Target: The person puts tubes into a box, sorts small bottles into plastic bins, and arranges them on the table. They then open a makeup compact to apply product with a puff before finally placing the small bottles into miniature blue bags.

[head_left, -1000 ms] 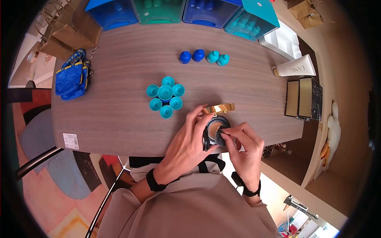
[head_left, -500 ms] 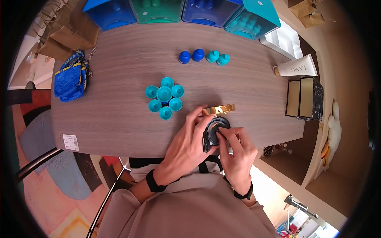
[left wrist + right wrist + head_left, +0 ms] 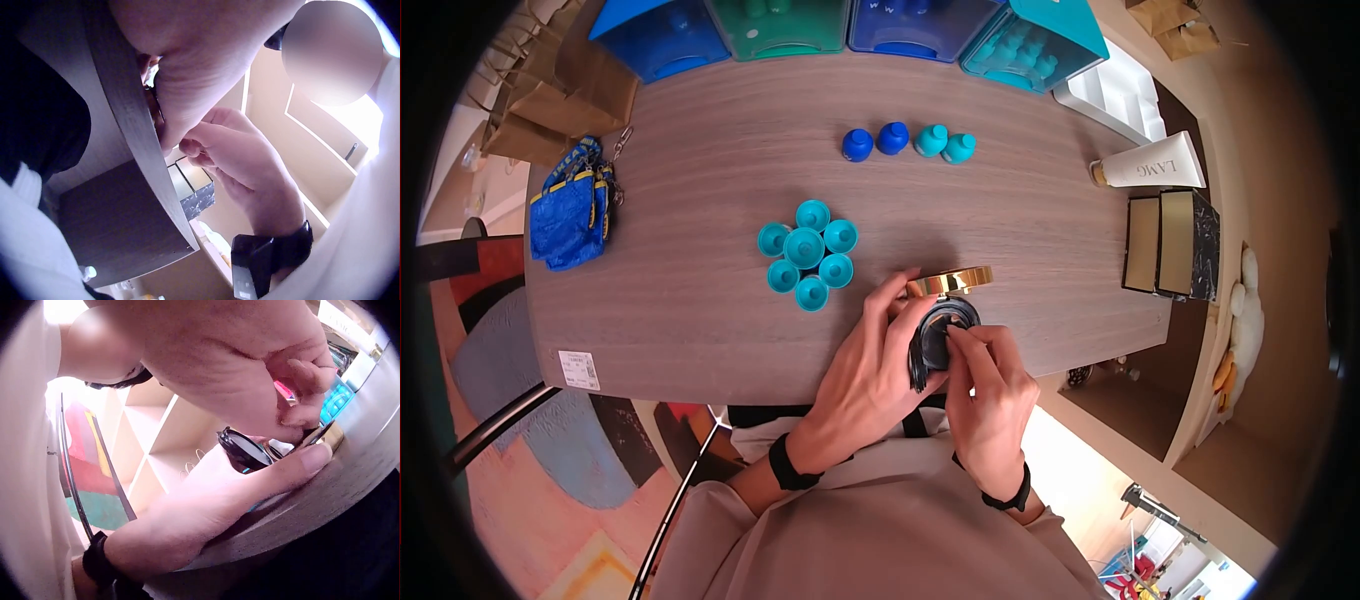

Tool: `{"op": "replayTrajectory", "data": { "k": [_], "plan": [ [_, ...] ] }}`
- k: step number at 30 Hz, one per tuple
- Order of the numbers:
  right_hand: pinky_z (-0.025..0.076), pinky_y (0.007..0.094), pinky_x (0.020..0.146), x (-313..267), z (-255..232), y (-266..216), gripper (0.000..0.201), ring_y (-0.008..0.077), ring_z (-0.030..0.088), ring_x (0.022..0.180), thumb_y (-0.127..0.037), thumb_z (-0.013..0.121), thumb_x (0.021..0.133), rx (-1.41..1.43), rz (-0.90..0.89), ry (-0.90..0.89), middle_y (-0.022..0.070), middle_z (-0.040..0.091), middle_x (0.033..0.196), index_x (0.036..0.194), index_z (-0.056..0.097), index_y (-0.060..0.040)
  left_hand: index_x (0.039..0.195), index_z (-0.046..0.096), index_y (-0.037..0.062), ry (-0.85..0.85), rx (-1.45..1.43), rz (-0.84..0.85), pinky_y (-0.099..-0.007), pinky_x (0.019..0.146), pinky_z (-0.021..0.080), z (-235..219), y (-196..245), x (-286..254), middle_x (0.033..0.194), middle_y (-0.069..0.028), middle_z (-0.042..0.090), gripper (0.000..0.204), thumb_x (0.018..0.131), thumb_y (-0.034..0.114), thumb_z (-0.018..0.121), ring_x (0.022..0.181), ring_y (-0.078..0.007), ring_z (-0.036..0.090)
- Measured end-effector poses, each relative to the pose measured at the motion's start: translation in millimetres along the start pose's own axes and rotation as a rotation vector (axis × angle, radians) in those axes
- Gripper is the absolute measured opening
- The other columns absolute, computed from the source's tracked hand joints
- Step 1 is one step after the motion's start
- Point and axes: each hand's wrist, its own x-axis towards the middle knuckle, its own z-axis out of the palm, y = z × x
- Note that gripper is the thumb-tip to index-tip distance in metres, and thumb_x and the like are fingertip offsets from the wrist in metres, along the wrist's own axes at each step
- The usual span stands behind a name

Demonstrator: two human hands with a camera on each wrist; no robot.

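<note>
My left hand (image 3: 870, 365) holds an open cushion compact with a shiny gold lid (image 3: 952, 281), near the table's front edge. A black-rimmed inner lid (image 3: 245, 449) stands out at the compact's side in the right wrist view. My right hand (image 3: 992, 405) pinches a dark makeup puff (image 3: 935, 347) between thumb and fingers. The puff lies over the compact's round pan and covers most of it. In the left wrist view the left hand's heel hides the compact, while the right hand (image 3: 240, 156) shows beyond it.
Teal cups (image 3: 804, 248) form a flower-like cluster left of the hands. Several blue and teal bottles (image 3: 892, 138) line up behind. Drawer boxes (image 3: 775, 25) edge the back. A blue bag (image 3: 570, 215) sits left; a white tube (image 3: 1150, 162) and marbled boxes (image 3: 1190, 245) stand right.
The right hand has moved left and in over the compact with the puff, covering the tan pan seen earlier. The left hand keeps its hold. The head view has shifted slightly.
</note>
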Motion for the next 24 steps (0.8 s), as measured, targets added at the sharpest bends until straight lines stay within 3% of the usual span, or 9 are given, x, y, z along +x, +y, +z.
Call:
{"op": "replayTrajectory", "data": {
  "k": [10,12,16,21,24],
  "plan": [
    [0.057,0.0404,0.066,6.0,-2.5,0.5,0.015,0.0336,0.074,0.075,0.009,0.072,0.096,0.176,-0.011,-0.113,0.0156,0.072,0.102,0.110,0.077,0.0039,0.156,0.039,0.0048,0.002,0.001,-0.032,-0.0473,0.098,0.062,1.0,1.4,-1.3,0.158,-0.0257,0.042,0.103,0.070,0.001,0.095,0.123,-0.0409,0.067],
    [0.057,0.0385,0.063,6.0,-2.3,4.6,0.015,0.0299,0.073,0.074,0.010,0.072,0.096,0.173,-0.070,-0.100,0.0147,0.071,0.102,0.109,0.076,0.0043,0.156,0.039,0.0048,0.006,0.003,-0.028,-0.0472,0.097,0.062,0.8,2.1,-0.7,0.158,-0.0257,0.042,0.103,0.070,0.001,0.095,0.123,-0.0411,0.067],
    [0.056,0.0417,0.057,2.0,-1.2,11.5,0.019,0.0306,0.070,0.065,0.006,0.076,0.093,0.165,-0.084,-0.058,0.0100,0.069,0.100,0.111,0.078,-0.0011,0.156,0.039,0.0046,0.018,0.012,-0.006,-0.0472,0.096,0.062,0.7,2.8,0.8,0.157,-0.0261,0.042,0.101,0.072,0.003,0.096,0.122,-0.0418,0.068],
    [0.050,0.0378,0.054,-1.1,-5.9,11.2,0.019,0.0217,0.064,0.060,0.004,0.080,0.092,0.106,-0.080,0.082,0.0060,0.069,0.096,0.109,0.081,-0.0033,0.155,0.039,0.0043,0.012,0.014,-0.017,-0.0470,0.096,0.062,2.3,2.7,-0.7,0.156,-0.0267,0.043,0.101,0.072,0.004,0.096,0.121,-0.0424,0.068],
    [0.051,0.0376,0.054,-2.1,1.0,16.3,0.019,0.0222,0.064,0.060,0.002,0.080,0.092,0.029,-0.101,0.101,0.0059,0.069,0.096,0.110,0.081,-0.0036,0.155,0.040,0.0037,0.011,0.023,-0.013,-0.0466,0.097,0.062,1.4,3.5,-0.2,0.156,-0.0265,0.043,0.100,0.073,0.005,0.097,0.121,-0.0421,0.068]
  ]
}}
